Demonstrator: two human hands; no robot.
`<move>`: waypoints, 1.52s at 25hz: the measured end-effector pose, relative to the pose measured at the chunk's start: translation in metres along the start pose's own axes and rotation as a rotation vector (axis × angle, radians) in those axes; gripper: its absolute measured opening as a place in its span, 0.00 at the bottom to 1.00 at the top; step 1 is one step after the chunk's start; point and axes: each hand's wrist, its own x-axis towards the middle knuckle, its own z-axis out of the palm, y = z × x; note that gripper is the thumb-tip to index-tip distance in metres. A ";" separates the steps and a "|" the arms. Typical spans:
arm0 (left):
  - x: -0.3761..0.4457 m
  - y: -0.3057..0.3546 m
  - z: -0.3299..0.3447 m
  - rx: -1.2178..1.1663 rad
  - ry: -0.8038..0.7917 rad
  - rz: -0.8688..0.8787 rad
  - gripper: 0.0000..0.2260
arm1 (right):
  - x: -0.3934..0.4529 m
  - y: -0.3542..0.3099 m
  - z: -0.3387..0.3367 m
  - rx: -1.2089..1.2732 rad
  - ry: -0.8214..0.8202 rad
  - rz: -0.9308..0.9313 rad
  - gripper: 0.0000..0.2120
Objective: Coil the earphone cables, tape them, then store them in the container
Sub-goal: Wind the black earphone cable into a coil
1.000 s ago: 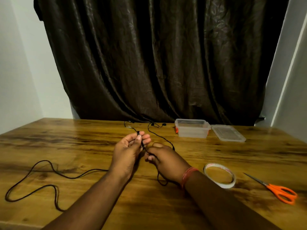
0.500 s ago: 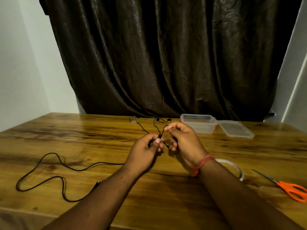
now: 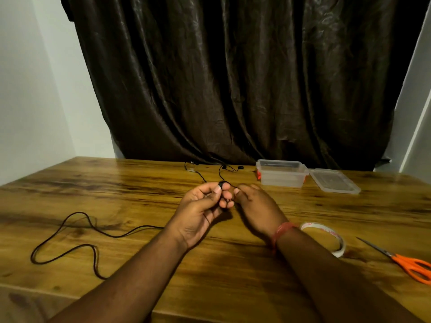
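Both forearms reach out over the wooden table (image 3: 140, 190). The left hand (image 3: 200, 207), palm up, has the black earphone cable (image 3: 77, 231) wound around its curled fingers; the right hand (image 3: 255, 206) pinches the cable beside it. The container (image 3: 281, 174) sits behind.

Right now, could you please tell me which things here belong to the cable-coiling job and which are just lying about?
For the job: earphone cable, wound round the left hand's fingers; right hand; tape roll; scissors; container; lid.

Just there: table; curtain; red wristband.
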 end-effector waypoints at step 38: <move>0.014 -0.005 -0.012 0.057 0.146 0.028 0.11 | -0.009 -0.011 0.002 -0.256 -0.187 -0.248 0.09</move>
